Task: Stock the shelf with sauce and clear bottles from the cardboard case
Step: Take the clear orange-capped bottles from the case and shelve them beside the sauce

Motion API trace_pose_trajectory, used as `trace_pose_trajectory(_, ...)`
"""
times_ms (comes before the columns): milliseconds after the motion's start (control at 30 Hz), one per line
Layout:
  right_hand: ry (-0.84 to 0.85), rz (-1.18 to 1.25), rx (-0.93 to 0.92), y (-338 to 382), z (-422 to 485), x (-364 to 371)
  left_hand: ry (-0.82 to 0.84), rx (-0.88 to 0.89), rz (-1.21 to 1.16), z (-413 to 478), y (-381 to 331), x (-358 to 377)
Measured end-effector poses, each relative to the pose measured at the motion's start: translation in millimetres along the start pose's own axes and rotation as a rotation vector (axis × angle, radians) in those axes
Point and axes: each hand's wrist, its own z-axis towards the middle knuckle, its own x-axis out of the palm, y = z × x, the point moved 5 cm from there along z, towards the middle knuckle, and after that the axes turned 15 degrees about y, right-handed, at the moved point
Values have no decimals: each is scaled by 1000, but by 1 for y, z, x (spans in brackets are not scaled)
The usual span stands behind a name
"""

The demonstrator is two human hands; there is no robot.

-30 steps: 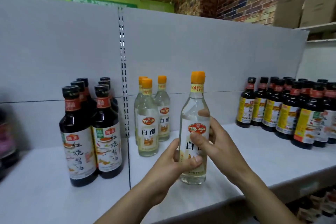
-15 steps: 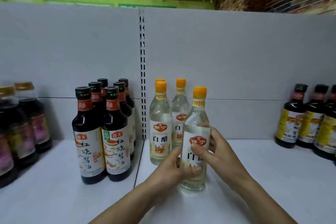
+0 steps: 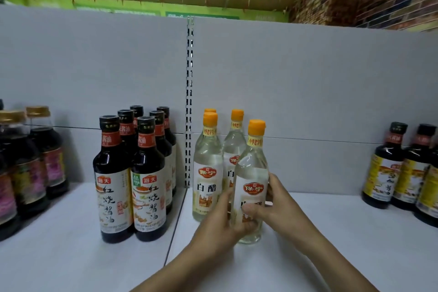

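Both hands, the left hand (image 3: 219, 223) and the right hand (image 3: 276, 206), clasp the upright clear bottle (image 3: 251, 173) standing on the shelf (image 3: 331, 244), just right of its three matching bottles (image 3: 208, 173).

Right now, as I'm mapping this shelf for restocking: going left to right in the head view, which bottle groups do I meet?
Gold-capped dark bottles → white-labelled soy sauce bottles → standing clear bottles → front clear bottle → yellow-labelled dark bottles.
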Motion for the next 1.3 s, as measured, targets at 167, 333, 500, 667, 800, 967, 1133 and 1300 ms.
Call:
trace_pose_trajectory(167, -9, -89, 73, -14, 10, 2, -237, 63, 489, -14, -6, -14)
trace_pose_trajectory(333, 12, -96, 99, -17, 24, 3, -492, 142, 554, -19, -13, -25)
trace_pose_trajectory(500, 36, -124, 137, -16, 37, 3, -618, 47, 512, -17, -1, -42)
trace_pose_trajectory(667, 44, -130, 144, -17, 48, 7, -507, -93, 346, -12, 9, -47)
trace_pose_trajectory(800, 42, -154, 115, -17, 50, 11, -466, -134, 181, -4, 28, -55)
trace_pose_trajectory(967, 49, -192, 83, -22, 53, 13, -417, -127, 82, 3, 41, -57)
trace_pose_trajectory(1133, 23, -177, 69, -29, 55, 18, -387, -94, 103, 2, 40, -55)
trace_pose_trajectory(1300, -13, -202, 65, -39, 55, 19, -386, -95, 88, 3, 42, -56)
